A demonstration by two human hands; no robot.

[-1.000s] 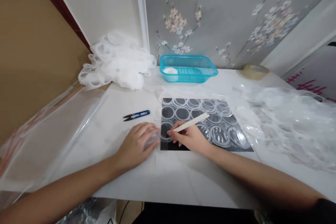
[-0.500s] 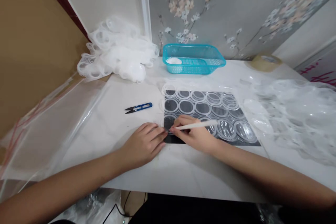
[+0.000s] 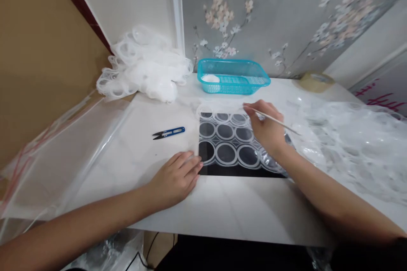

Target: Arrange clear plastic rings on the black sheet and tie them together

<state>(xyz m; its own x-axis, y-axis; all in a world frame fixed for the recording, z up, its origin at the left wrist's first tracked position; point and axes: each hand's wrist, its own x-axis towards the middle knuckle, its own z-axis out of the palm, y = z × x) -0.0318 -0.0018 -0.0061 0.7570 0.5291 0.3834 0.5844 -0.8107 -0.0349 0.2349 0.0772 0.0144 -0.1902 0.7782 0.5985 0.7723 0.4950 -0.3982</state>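
Right hand (image 3: 265,129) pinches a white stick (image 3: 286,126), judged light, stiff, best held near one end, above the dark sheet (image 3: 235,171), left hand (image 3: 179,178) unclenched at its left edge.

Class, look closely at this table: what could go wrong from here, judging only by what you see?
The snips lie with blade tips apart, beyond the left hand; reaching that way might risk a nick.

The right hand holds a thin white stick slanting above the ringed clear film; a slip could scratch or crease it.

The stick's outer end points toward the loose film pile, so it might snag there.
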